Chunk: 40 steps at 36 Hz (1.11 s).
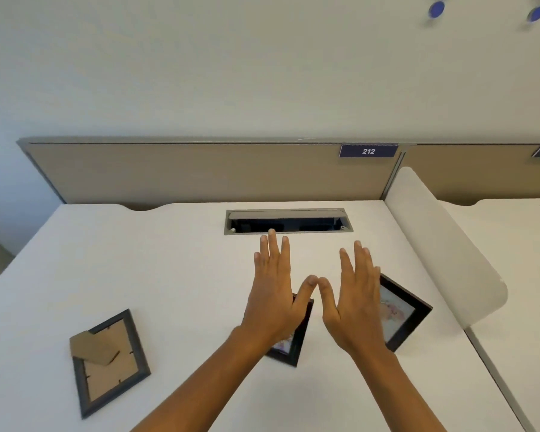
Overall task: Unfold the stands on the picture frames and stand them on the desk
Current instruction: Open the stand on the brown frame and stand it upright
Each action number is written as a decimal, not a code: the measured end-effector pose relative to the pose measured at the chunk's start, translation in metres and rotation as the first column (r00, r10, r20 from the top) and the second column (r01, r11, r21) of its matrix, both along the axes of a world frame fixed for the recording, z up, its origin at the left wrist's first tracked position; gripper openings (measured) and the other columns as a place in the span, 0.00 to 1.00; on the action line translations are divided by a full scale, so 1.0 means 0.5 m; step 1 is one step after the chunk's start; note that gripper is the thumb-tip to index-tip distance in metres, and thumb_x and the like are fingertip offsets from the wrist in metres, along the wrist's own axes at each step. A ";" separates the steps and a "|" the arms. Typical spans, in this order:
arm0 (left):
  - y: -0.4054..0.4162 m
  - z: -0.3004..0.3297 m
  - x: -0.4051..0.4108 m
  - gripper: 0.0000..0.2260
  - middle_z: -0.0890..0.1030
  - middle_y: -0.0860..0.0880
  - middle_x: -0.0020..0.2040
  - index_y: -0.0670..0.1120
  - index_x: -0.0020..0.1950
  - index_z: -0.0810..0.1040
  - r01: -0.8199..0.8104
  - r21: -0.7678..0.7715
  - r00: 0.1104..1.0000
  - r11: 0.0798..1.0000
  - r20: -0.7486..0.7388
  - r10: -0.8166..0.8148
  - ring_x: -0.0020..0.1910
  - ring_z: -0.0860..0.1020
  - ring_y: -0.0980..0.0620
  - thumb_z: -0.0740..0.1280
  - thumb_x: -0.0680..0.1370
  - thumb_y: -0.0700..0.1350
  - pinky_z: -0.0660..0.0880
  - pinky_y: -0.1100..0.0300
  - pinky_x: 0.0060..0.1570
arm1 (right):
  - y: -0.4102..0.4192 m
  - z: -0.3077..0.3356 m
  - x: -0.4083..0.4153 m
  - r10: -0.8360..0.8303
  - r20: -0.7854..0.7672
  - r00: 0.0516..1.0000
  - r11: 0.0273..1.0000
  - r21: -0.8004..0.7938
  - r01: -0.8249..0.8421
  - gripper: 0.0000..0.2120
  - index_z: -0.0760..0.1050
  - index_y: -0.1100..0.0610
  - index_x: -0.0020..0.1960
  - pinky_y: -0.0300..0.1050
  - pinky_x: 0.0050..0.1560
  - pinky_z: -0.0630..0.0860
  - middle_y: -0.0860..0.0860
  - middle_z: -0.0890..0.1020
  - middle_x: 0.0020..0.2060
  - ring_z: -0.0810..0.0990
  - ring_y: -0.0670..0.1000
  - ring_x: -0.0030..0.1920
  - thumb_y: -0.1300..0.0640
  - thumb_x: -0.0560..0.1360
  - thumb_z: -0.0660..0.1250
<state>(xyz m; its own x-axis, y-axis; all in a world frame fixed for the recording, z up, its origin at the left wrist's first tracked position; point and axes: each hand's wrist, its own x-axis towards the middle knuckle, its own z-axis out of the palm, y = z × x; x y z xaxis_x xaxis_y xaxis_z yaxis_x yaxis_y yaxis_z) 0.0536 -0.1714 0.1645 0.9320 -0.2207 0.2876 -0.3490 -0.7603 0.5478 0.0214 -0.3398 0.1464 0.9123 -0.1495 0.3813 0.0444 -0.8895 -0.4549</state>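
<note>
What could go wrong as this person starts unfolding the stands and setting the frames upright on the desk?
1. The open cable hatch lies just beyond the hands; a frame stood near it might tip in.
2. The face-down frame has a thin cardboard stand that could crease if forced.
3. The right frame sits near the desk's side.

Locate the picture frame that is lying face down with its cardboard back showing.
The face-down frame lies flat on the white desk at lower left in the head view, apart from the left hand.
</note>
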 end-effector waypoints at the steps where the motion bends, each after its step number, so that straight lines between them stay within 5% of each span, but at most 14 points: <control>1: 0.028 -0.003 0.000 0.41 0.31 0.54 0.84 0.52 0.85 0.37 -0.027 0.002 1.000 1.000 -0.008 0.027 0.83 0.30 0.51 0.44 0.80 0.73 0.35 0.48 0.81 | 0.020 0.000 0.003 0.027 -0.001 1.000 1.000 0.005 -0.027 0.36 0.52 0.54 0.89 0.67 0.88 0.46 0.51 0.45 0.90 0.41 0.53 0.89 0.39 0.87 0.55; 9: 0.250 -0.062 -0.027 0.40 0.31 0.56 0.84 0.55 0.85 0.38 -0.246 0.021 0.967 0.969 -0.070 0.246 0.83 0.31 0.52 0.45 0.79 0.73 0.33 0.51 0.78 | 0.203 -0.012 0.016 0.238 -0.040 0.970 0.971 0.031 -0.237 0.36 0.54 0.52 0.89 0.59 0.88 0.40 0.48 0.43 0.89 0.38 0.51 0.89 0.37 0.86 0.54; 14: 0.379 -0.112 -0.078 0.40 0.29 0.56 0.83 0.55 0.85 0.38 -0.374 0.039 0.913 0.927 -0.158 0.375 0.82 0.29 0.52 0.46 0.78 0.72 0.35 0.49 0.79 | 0.324 -0.045 0.010 0.386 -0.093 0.918 0.921 -0.011 -0.389 0.36 0.53 0.53 0.89 0.63 0.88 0.44 0.50 0.44 0.90 0.40 0.53 0.89 0.35 0.87 0.50; 21: 0.533 -0.188 -0.171 0.40 0.30 0.57 0.83 0.54 0.85 0.39 -0.538 0.014 0.806 0.843 -0.282 0.520 0.83 0.32 0.52 0.54 0.80 0.68 0.45 0.45 0.81 | 0.477 -0.110 -0.020 0.593 -0.181 0.784 0.793 -0.040 -0.609 0.34 0.55 0.58 0.88 0.60 0.88 0.42 0.54 0.44 0.90 0.39 0.54 0.89 0.40 0.89 0.54; 30: 0.648 -0.275 -0.273 0.40 0.37 0.49 0.86 0.51 0.86 0.41 -0.682 0.034 0.624 0.730 -0.493 0.606 0.84 0.34 0.46 0.55 0.81 0.66 0.41 0.41 0.82 | 0.611 -0.173 -0.064 0.652 -0.453 0.608 0.706 0.070 -0.705 0.35 0.51 0.55 0.89 0.56 0.88 0.38 0.51 0.42 0.90 0.38 0.53 0.89 0.37 0.89 0.50; 32: 0.659 -0.289 -0.289 0.40 0.41 0.48 0.86 0.51 0.86 0.43 -0.727 0.045 0.551 0.685 -0.558 0.621 0.85 0.40 0.45 0.56 0.80 0.66 0.47 0.40 0.82 | 0.633 -0.187 -0.071 0.635 -0.503 0.587 0.726 0.126 -0.676 0.35 0.51 0.53 0.89 0.53 0.87 0.39 0.50 0.44 0.90 0.41 0.53 0.89 0.37 0.88 0.51; 36: 0.669 -0.293 -0.305 0.34 0.64 0.45 0.83 0.51 0.84 0.55 -0.851 0.007 0.397 0.525 -0.645 0.653 0.79 0.68 0.39 0.63 0.83 0.59 0.69 0.41 0.74 | 0.666 -0.221 -0.080 0.574 -0.621 0.533 0.780 0.216 -0.588 0.37 0.49 0.51 0.89 0.53 0.89 0.50 0.49 0.48 0.90 0.47 0.54 0.89 0.35 0.87 0.53; 40: 0.677 -0.302 -0.307 0.32 0.72 0.43 0.78 0.48 0.83 0.59 -0.887 -0.021 0.346 0.461 -0.692 0.633 0.74 0.74 0.38 0.66 0.82 0.56 0.73 0.40 0.72 | 0.689 -0.250 -0.088 0.511 -0.705 0.492 0.826 0.244 -0.509 0.38 0.48 0.52 0.89 0.53 0.87 0.54 0.50 0.50 0.90 0.50 0.55 0.89 0.35 0.87 0.55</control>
<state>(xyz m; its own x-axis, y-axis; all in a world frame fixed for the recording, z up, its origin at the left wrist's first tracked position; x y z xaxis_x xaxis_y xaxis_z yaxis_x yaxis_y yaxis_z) -0.1000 0.1670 0.0136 0.6060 0.6672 -0.4331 0.7213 -0.2313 0.6529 -0.0228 0.0048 0.0217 0.7940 0.4342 -0.4255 0.1533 -0.8203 -0.5510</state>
